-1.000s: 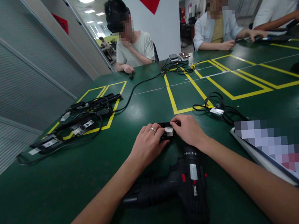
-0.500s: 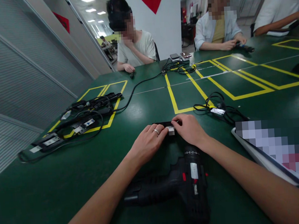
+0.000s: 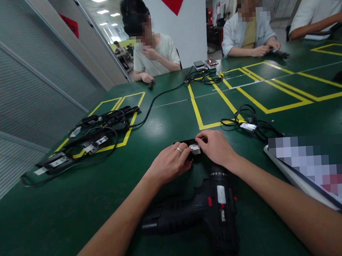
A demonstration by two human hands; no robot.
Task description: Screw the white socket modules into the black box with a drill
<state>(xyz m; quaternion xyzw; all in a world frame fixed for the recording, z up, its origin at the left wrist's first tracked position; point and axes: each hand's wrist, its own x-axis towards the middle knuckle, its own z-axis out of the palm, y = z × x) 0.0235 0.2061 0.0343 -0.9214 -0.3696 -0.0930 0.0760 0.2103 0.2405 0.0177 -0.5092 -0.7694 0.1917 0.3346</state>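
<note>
I've got the small black piece (image 3: 190, 141) and pale block (image 3: 195, 149) just beyond the drill's (image 3: 223, 217) nose. Left grip (image 3: 171, 162), toward drill's handle side, curled nearly closed on the piece; right grip (image 3: 215, 146), off drill's nose, pinched closed on it. Cable bundle (image 3: 252, 123) right of drill.

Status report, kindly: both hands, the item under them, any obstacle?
Left hand, right hand: both on dark-and-white piece. Piece partly hidden. Power drill close to right hand; no blockage seen.
</note>
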